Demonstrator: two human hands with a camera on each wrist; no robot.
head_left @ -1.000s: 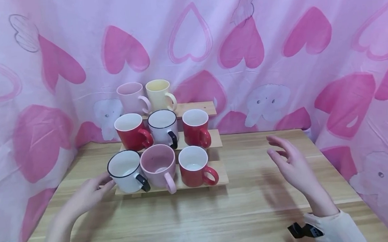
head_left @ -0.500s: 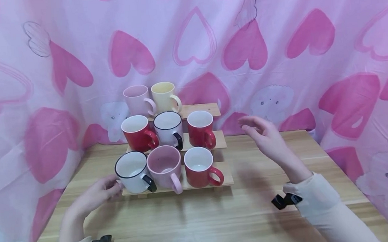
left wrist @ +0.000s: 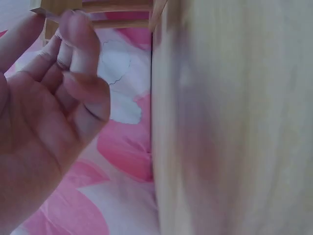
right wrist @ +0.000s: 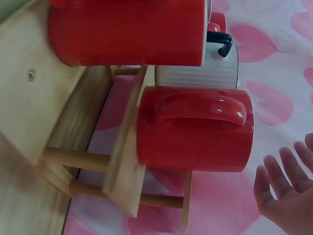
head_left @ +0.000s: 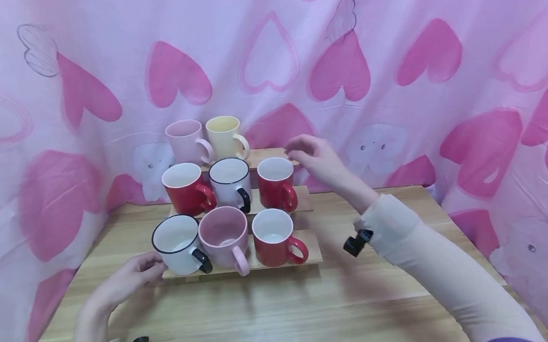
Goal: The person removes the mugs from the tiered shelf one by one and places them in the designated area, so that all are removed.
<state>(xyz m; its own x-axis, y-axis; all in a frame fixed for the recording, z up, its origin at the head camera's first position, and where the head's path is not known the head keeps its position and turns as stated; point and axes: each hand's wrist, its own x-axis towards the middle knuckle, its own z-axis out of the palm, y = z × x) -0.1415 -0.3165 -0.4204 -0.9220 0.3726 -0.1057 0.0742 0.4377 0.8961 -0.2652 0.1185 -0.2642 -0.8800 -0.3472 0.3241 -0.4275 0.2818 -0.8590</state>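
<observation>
A three-tier wooden rack (head_left: 309, 244) holds several mugs. My left hand (head_left: 126, 282), fingers loosely bent, is at the left end of its lowest tier, beside a white black-rimmed mug (head_left: 173, 256); whether it touches the wood cannot be told. My right hand (head_left: 322, 160) hovers by the right end of the top tier, behind a red mug (head_left: 271, 186) on the middle tier. In the right wrist view its relaxed fingers (right wrist: 292, 171) hold nothing and stand apart from that mug. On the top tier are a pink mug (head_left: 184, 144) and a yellow mug (head_left: 222, 141).
The lowest tier also bears a wide pink mug (head_left: 222, 243) and a red mug (head_left: 271, 251). Another red mug (head_left: 184, 196) and a black-handled white mug (head_left: 228, 189) share the middle tier. A heart-patterned curtain (head_left: 388, 41) hangs behind the wooden table (head_left: 281, 315).
My right hand has travelled left and away from me, from above the table's right side to the top tier's right end. The left hand stays beside the rack. The mugs keep their places.
</observation>
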